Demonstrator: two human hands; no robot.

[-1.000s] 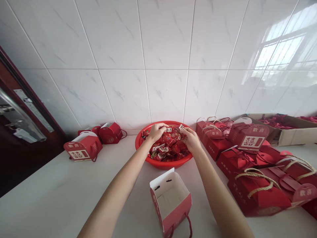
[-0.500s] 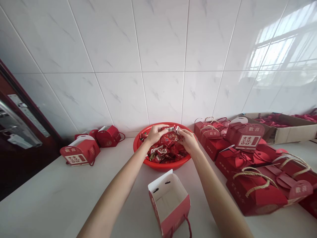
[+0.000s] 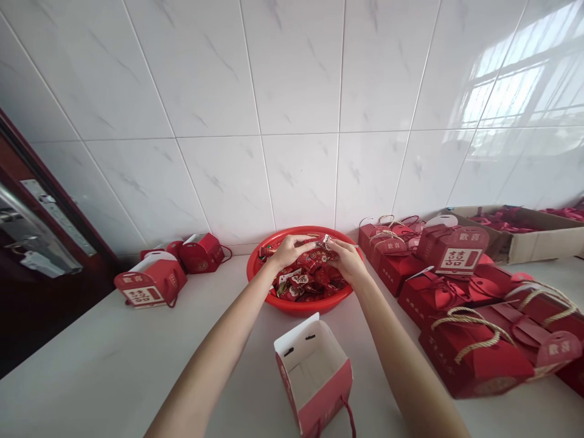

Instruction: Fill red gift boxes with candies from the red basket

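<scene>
A round red plastic basket (image 3: 298,309) stands against the wall, filled with red wrapped candies (image 3: 314,286), some with white patterned wrappers. Over its far side, my left hand (image 3: 291,250) is closed, fingers and thumb pinching at a red wrapper that is largely hidden. Close beside it, my right hand (image 3: 349,260) grips a wrapped candy (image 3: 326,241) with a white patterned end at its fingertips. Between my forearms, in front of the basket, an opened red gift box (image 3: 314,371) shows its bare white inside, its lid flap raised and a dark red cord handle hanging at the front.
Several closed red gift boxes (image 3: 474,347) with rope handles crowd the right side, one stacked on top (image 3: 451,246). Behind them is a cardboard carton (image 3: 547,243) holding red items. More red boxes (image 3: 152,280) stand at left, near a dark door (image 3: 45,243). White tiles (image 3: 301,176) back the table.
My hands stay over the basket; the fingers have shifted slightly, and less red wrapper shows between them. The view has moved a little. The opened box stays in place.
</scene>
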